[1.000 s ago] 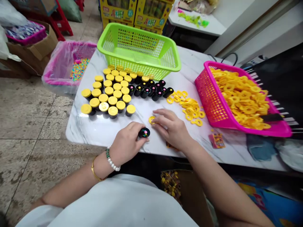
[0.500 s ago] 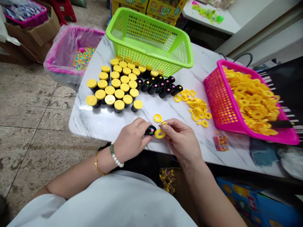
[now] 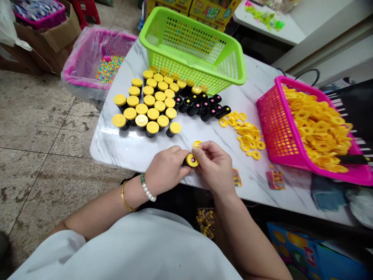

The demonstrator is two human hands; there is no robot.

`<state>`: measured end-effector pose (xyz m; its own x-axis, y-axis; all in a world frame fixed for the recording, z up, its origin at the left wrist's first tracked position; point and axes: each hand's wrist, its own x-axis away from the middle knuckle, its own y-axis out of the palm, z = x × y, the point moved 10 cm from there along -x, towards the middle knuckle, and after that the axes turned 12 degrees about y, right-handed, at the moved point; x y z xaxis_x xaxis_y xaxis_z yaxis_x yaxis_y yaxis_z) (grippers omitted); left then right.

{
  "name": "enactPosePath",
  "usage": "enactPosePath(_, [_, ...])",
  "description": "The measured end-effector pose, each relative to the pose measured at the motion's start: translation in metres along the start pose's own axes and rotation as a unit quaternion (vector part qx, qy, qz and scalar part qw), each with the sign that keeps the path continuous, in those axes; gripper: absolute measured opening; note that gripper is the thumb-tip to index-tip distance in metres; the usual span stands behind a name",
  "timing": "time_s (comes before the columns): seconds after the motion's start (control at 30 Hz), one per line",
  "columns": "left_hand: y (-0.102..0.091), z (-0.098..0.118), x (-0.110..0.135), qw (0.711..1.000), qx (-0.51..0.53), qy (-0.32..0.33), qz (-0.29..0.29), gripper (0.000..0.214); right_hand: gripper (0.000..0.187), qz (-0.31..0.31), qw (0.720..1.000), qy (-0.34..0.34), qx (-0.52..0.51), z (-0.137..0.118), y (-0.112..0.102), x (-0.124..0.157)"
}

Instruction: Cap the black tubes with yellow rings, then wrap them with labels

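Note:
My left hand (image 3: 169,169) is closed around a small black canister (image 3: 185,162), which is mostly hidden by the fingers. A yellow flip-top cap (image 3: 189,161) lies over the canister's mouth, and a pink bead shows through its ring. My right hand (image 3: 215,165) pinches this cap, with its second ring sticking up past the fingertips. Beyond the hands, several black canisters with closed yellow caps (image 3: 153,114) stand in a cluster. To their right, uncapped black canisters (image 3: 205,105) show pink and yellow beads inside. Loose yellow caps (image 3: 247,134) lie to the right.
A green basket (image 3: 192,72) stands at the back of the marble-patterned table (image 3: 106,149). On the right, a pink basket (image 3: 274,128) is heaped with yellow caps. A lined pink bin (image 3: 78,79) of coloured beads sits left of the table. Small printed packets (image 3: 276,180) lie near the front edge.
My right hand has moved left and brought the yellow cap from beside the canister onto its mouth. A second printed packet has come into sight beside my right hand.

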<state>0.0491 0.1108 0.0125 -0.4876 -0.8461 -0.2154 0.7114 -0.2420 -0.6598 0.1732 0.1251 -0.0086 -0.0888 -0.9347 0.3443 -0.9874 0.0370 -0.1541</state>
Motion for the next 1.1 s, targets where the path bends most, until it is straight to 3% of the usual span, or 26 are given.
enactPosePath(0.27, [0.001,0.003,0.004,0.978,0.196,-0.053,-0.049,0.012,0.027,0.056,0.994,-0.08,0.055,-0.008,-0.002,0.014])
enactPosePath(0.43, [0.005,0.004,0.004,0.992,0.114,-0.002,-0.053,0.008,0.03,0.059,0.99,-0.093,0.085,-0.008,-0.004,0.018])
enactPosePath(0.63, [0.012,-0.001,0.004,0.996,0.068,-0.018,-0.063,0.008,0.026,0.041,0.991,-0.092,0.093,-0.009,-0.001,0.015])
enactPosePath(0.77, [0.008,-0.001,0.004,0.996,0.068,-0.031,-0.056,0.009,0.022,0.075,0.981,-0.128,0.129,-0.014,-0.003,0.022])
enactPosePath(0.93, [0.006,-0.001,0.009,0.971,0.221,-0.068,-0.058,0.014,0.02,0.11,0.953,-0.186,0.214,-0.024,-0.003,0.03])
enactPosePath(1.1, [0.015,-0.008,0.011,0.939,0.312,-0.132,-0.065,0.029,0.023,0.069,0.973,-0.139,0.169,-0.016,-0.003,0.022])
